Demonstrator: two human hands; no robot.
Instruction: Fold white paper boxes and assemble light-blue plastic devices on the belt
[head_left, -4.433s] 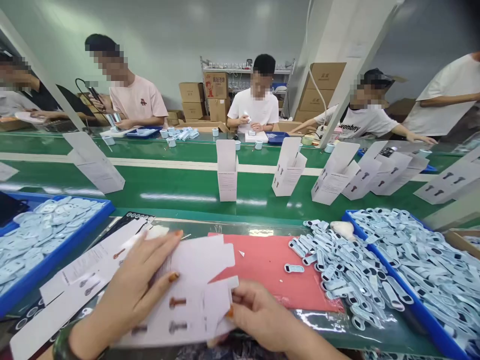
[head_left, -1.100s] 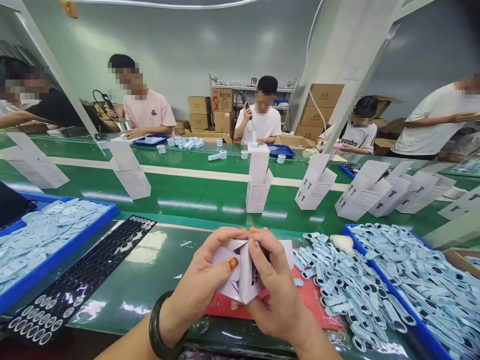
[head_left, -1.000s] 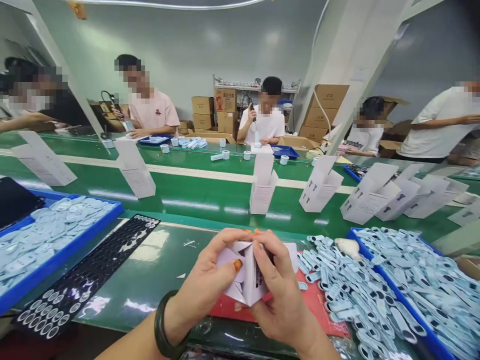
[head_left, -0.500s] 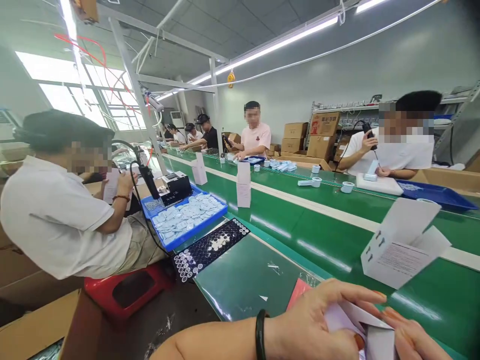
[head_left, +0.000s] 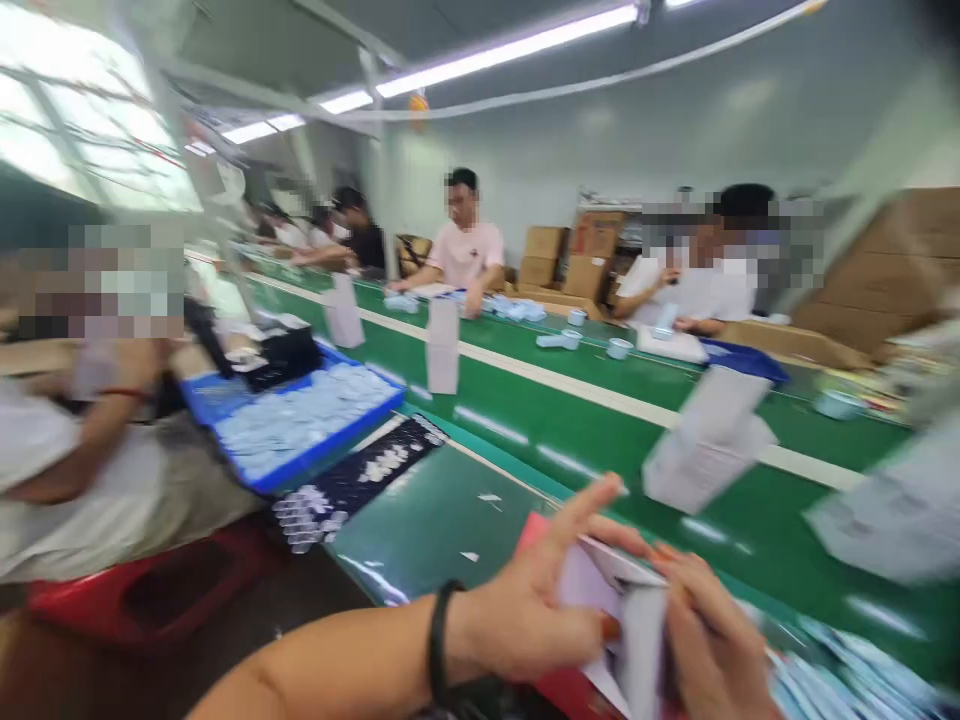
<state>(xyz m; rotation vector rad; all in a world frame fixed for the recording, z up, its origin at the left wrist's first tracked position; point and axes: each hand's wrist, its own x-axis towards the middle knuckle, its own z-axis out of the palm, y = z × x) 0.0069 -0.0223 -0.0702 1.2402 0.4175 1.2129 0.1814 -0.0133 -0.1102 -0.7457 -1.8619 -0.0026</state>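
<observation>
A small white carton (head_left: 643,645) is between my two hands at the lower right, its open top and inner flaps facing me. My left hand (head_left: 525,615), with a dark bracelet at the wrist, grips the carton's left side. Its thumb reaches into the opening, while the index finger sticks out past the top edge. On the opposite side my right hand (head_left: 712,630) is wrapped around the carton wall. Something flat and red (head_left: 574,690) lies beneath the carton, mostly hidden. The carton's lower end is cut off by the frame.
On the green conveyor (head_left: 570,435) stand open white cartons, one close by (head_left: 697,450). Light-blue packets (head_left: 847,665) lie right of my hands. Left are a blue tray (head_left: 322,455) of pale packets and a dark mat (head_left: 360,480) with small discs. Co-workers sit left and opposite.
The view has swung right, bringing blue packets and another carton into sight. Both hands still hold the carton. The co-worker in pink now has both arms lowered to the bench.
</observation>
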